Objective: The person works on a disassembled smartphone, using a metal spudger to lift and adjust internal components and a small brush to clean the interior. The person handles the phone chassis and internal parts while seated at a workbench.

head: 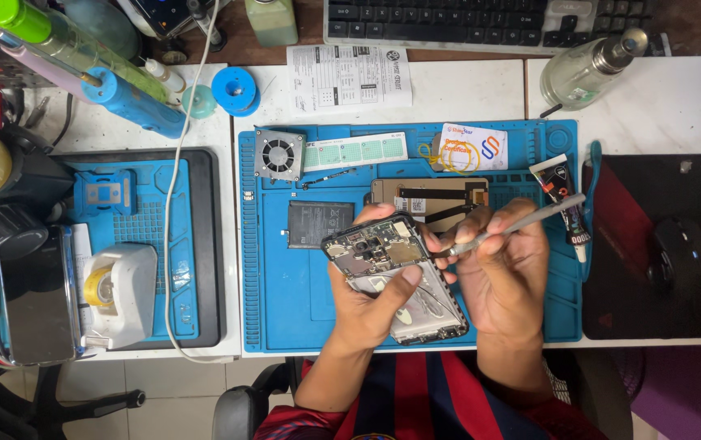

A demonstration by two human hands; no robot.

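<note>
Grey tweezers (521, 222) pinched in your right hand (501, 273) pointed left at the opened phone (395, 277) your left hand (371, 297) gripped.

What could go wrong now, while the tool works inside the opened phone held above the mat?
The left hand holds the opened phone in the air, so it might slip and drop. The grey tool in the right hand could slip and scratch the exposed board. The loose battery and display panel lie close underneath and might be hit.
</note>
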